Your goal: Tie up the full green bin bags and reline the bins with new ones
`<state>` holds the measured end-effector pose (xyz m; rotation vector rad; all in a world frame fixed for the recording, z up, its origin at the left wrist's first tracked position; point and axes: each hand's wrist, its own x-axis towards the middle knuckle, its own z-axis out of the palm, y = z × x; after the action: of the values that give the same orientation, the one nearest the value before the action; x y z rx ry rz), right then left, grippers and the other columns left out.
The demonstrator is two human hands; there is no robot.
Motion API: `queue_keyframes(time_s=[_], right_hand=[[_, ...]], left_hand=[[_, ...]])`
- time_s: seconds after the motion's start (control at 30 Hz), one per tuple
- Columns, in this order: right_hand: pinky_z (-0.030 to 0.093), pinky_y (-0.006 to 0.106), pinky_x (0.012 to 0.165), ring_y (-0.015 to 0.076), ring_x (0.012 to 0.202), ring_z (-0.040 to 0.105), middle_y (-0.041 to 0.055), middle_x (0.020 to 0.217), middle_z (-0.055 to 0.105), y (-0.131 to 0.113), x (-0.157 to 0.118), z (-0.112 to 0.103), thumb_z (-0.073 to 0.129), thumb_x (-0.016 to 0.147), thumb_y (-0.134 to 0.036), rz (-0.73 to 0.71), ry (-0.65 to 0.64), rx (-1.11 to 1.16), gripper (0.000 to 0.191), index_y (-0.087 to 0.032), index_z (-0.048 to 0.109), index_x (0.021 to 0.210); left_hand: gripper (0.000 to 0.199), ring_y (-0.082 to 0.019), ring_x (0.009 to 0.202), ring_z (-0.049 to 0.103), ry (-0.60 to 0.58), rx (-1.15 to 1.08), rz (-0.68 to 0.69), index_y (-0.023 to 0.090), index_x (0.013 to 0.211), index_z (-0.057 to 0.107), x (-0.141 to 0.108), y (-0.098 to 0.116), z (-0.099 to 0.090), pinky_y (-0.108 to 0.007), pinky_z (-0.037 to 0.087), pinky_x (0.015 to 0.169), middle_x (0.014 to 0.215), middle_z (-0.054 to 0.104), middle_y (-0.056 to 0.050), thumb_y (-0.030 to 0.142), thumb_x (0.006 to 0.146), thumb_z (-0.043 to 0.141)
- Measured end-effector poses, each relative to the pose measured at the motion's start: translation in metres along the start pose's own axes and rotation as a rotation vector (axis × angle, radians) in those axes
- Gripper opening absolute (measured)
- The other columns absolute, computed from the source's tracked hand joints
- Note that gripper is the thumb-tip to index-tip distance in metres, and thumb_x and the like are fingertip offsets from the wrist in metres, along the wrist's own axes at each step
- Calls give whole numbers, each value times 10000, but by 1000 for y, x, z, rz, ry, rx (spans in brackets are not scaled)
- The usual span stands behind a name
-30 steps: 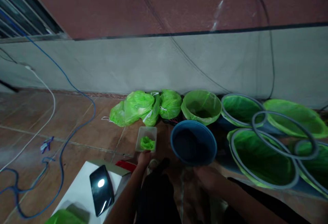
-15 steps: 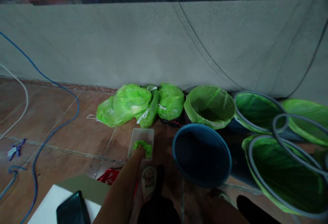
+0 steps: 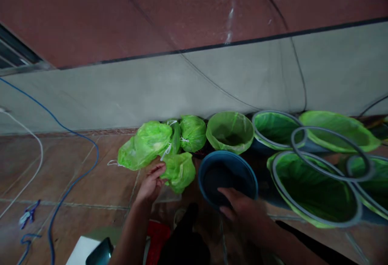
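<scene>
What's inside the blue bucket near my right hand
The blue bucket has no green liner and its inside looks dark, with nothing visible in it. The right hand covers part of its near rim, so that bit is hidden.

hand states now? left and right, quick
Left hand: closed on a green bag, lifted from the floor.
Right hand: open, fingers on the near rim of the blue bin.

We see an indoor utility or work area at floor level: brown floor tiles [image 3: 91,188] meet a plain grey wall [image 3: 182,91]. Blue buckets [image 3: 227,172] lined with green bags [image 3: 312,188] and loose cables [image 3: 75,168] suggest waste sorting
</scene>
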<state>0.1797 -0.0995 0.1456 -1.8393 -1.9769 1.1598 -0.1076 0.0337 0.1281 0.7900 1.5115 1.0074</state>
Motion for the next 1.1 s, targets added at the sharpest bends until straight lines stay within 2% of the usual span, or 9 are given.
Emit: queue_keyframes(time_s=[0.13,0.23,0.37,0.5,0.63,0.77,0.93,1.0,1.1], right_hand=[[417,485,1083,272,1314,511,154,1484,474,-19,-5,-31,589,874,-481,-56,114,498,752,-204,295,1508],[412,455,1093,245,1349,478,99,1485,486,-32,-14,-53,603,859,-534,-210,169,864,715,-270,343,1471],[490,468,998,293,1256,562,102,1374,593,-37,-18,-68,727,731,-533,-166,346,1148,709,-243,490,1332],[549,417,876,293,1008,691,113,1085,734,-12,-8,-65,676,740,-532,-30,523,1210,511,-172,624,1100],[548,387,832,267,922,701,104,1003,749,26,-6,-69,539,827,-436,75,702,856,384,-163,651,1072],[530,366,831,240,879,688,71,949,755,48,-21,-85,469,813,-283,128,773,486,313,-187,694,1007],[522,368,831,247,889,688,93,994,753,63,-29,-100,458,738,-242,190,910,464,378,-166,722,997],[521,360,804,246,866,689,100,995,755,69,-28,-103,477,712,-248,198,929,487,391,-160,729,997],[514,333,712,225,757,679,92,943,762,80,-29,-107,500,676,-249,227,962,516,391,-161,743,970]], left_hand=[[492,-219,947,666,-192,-159,28,192,1016,688,-61,51,30,-289,550,707,1108,694,-68,340,564,811],[563,-219,926,665,-347,-49,56,179,1086,672,-101,73,70,-297,544,741,1084,702,-79,322,562,820],[529,-199,840,657,-597,217,149,174,1123,655,-136,71,125,-283,520,705,1003,719,-70,367,643,767],[259,-143,566,573,-656,549,320,156,849,665,-143,45,156,-257,440,555,668,648,-8,399,759,657],[235,-166,642,597,-471,693,493,174,762,680,-124,25,157,-257,439,622,666,652,-10,352,839,548],[192,-194,661,611,-148,892,539,188,832,715,-103,36,141,-276,423,651,672,663,-33,265,825,540],[339,-307,773,663,235,1103,473,177,1100,698,-89,64,110,-368,453,702,771,694,-105,206,804,534],[350,-340,805,668,320,1085,431,178,1087,688,-81,69,97,-407,469,722,785,693,-111,167,762,556],[259,-338,802,667,393,824,381,178,909,687,-62,70,81,-447,493,776,718,670,-76,119,668,614]])
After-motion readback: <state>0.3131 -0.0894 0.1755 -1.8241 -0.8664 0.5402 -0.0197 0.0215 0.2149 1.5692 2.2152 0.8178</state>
